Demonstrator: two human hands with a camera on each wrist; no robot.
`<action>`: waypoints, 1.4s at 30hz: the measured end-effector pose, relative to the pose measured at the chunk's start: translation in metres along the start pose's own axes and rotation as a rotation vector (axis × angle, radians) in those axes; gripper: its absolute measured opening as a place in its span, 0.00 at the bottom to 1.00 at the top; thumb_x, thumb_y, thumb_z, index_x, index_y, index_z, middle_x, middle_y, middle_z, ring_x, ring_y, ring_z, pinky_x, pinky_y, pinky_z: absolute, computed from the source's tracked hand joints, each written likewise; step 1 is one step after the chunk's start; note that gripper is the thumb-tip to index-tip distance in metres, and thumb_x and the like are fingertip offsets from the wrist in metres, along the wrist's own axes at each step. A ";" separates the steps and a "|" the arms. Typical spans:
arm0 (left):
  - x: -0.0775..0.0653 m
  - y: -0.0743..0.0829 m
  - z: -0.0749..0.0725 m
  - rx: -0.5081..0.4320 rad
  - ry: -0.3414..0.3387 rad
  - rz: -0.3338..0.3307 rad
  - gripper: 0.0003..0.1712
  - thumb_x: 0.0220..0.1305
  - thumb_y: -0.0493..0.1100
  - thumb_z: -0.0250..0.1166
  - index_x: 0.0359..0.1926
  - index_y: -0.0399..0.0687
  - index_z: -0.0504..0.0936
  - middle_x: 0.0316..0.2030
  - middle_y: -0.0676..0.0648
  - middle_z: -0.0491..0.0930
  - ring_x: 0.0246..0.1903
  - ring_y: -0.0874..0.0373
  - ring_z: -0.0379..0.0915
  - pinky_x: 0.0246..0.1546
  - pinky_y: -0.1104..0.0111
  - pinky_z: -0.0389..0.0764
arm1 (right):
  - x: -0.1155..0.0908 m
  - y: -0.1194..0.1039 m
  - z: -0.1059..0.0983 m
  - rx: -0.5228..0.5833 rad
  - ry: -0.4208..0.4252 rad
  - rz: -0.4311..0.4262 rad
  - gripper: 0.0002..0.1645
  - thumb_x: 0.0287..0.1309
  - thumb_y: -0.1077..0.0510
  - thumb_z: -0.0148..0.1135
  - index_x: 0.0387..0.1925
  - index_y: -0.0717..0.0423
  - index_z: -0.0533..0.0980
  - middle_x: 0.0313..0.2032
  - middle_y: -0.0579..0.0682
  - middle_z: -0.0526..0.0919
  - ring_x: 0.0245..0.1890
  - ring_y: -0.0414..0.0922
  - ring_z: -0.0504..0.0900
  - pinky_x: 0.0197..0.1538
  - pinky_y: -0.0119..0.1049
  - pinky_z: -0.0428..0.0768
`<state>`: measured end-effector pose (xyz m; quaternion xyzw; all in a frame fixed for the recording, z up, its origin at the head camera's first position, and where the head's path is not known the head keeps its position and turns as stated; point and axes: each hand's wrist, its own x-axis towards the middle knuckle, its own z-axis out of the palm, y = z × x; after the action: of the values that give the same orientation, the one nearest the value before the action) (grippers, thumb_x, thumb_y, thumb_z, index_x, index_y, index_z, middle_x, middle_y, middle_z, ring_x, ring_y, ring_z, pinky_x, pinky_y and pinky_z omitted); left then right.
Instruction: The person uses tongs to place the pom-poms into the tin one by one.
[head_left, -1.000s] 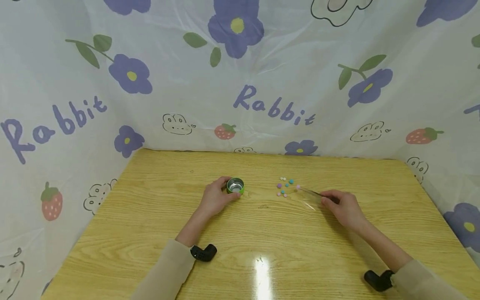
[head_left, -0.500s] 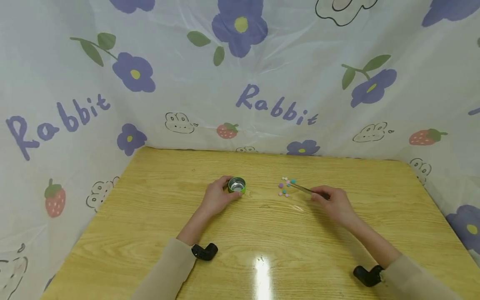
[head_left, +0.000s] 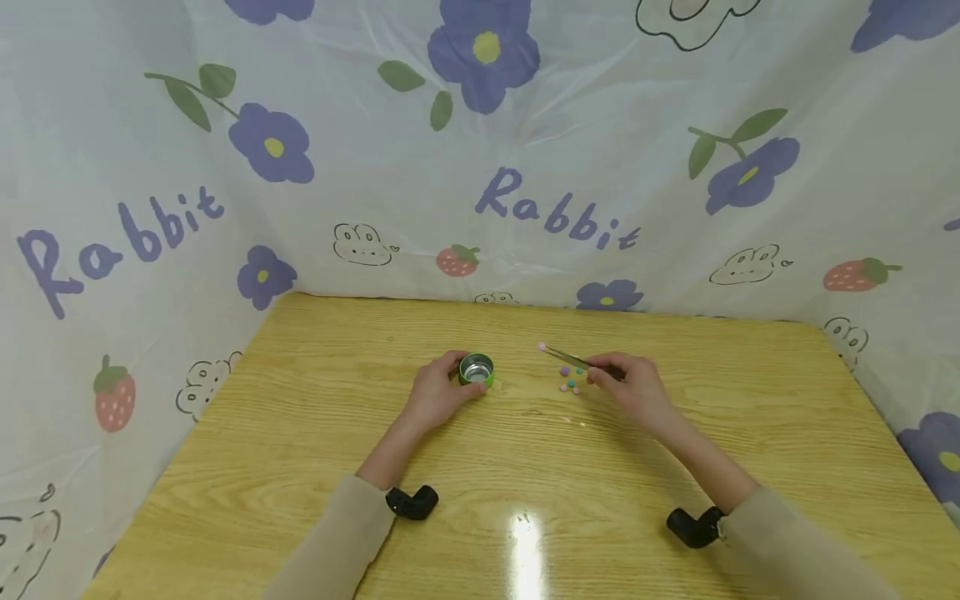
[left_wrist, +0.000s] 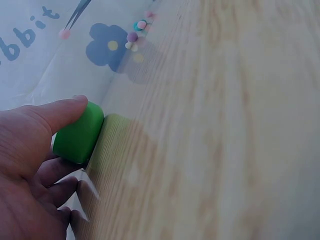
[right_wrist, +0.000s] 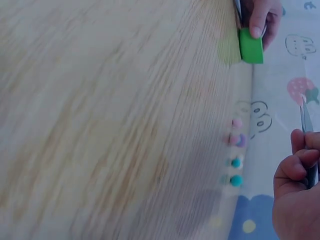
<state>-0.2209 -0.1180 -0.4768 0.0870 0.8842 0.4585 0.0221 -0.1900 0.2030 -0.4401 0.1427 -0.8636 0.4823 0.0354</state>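
Tweezers [head_left: 570, 359] are gripped by the right hand [head_left: 633, 390], pinched between thumb and fingers, and a pink ball [head_left: 542, 346] is held at their tips, raised above the wooden table [head_left: 450, 533]. By the left hand [head_left: 435, 393] a small green tin [left_wrist: 80, 132] is clasped, its wall caught between thumb and fingers; it is stood upright on the table, and its silvery inside is seen from above. The pink ball is carried between the tin and the loose balls, apart from both. Near the right hand, a purple ball [head_left: 565, 371], teal balls [head_left: 572, 383] and further pink balls [head_left: 564, 388] are scattered on the table; two white balls [left_wrist: 131, 46] are also shown there by the left wrist view. Behind, the table is bordered by a white cloth [head_left: 420, 192] printed with purple flowers, strawberries and the word "Rabbit". Black devices [head_left: 412, 502] are worn at both wrists, beside beige sleeves [head_left: 333, 542].
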 end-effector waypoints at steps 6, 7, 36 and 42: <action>0.001 -0.001 0.001 0.003 0.000 0.002 0.38 0.61 0.46 0.77 0.68 0.36 0.74 0.61 0.36 0.79 0.65 0.41 0.72 0.64 0.50 0.72 | 0.009 -0.006 0.021 0.062 -0.010 -0.011 0.13 0.70 0.68 0.62 0.51 0.72 0.82 0.38 0.62 0.88 0.37 0.62 0.84 0.31 0.29 0.77; 0.001 -0.001 0.001 0.002 0.001 0.003 0.38 0.61 0.46 0.77 0.68 0.36 0.74 0.61 0.36 0.79 0.65 0.41 0.72 0.64 0.50 0.72 | 0.010 -0.007 0.024 0.071 -0.012 -0.009 0.13 0.70 0.67 0.62 0.51 0.72 0.82 0.38 0.62 0.87 0.37 0.62 0.84 0.31 0.29 0.77; 0.001 0.000 0.001 0.012 0.014 -0.004 0.37 0.61 0.46 0.77 0.67 0.38 0.75 0.60 0.36 0.80 0.63 0.42 0.73 0.63 0.50 0.73 | 0.025 -0.015 0.073 0.048 -0.110 -0.007 0.12 0.70 0.66 0.63 0.50 0.68 0.83 0.38 0.54 0.88 0.37 0.48 0.85 0.35 0.32 0.79; 0.000 -0.001 0.001 0.004 0.008 -0.005 0.38 0.61 0.46 0.77 0.68 0.37 0.74 0.61 0.36 0.80 0.64 0.43 0.73 0.64 0.50 0.73 | 0.024 -0.015 0.073 0.050 -0.114 -0.006 0.12 0.70 0.66 0.63 0.51 0.67 0.83 0.38 0.53 0.88 0.37 0.48 0.85 0.36 0.33 0.79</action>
<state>-0.2213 -0.1179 -0.4776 0.0833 0.8854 0.4569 0.0196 -0.2028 0.1291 -0.4624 0.1733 -0.8515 0.4947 -0.0160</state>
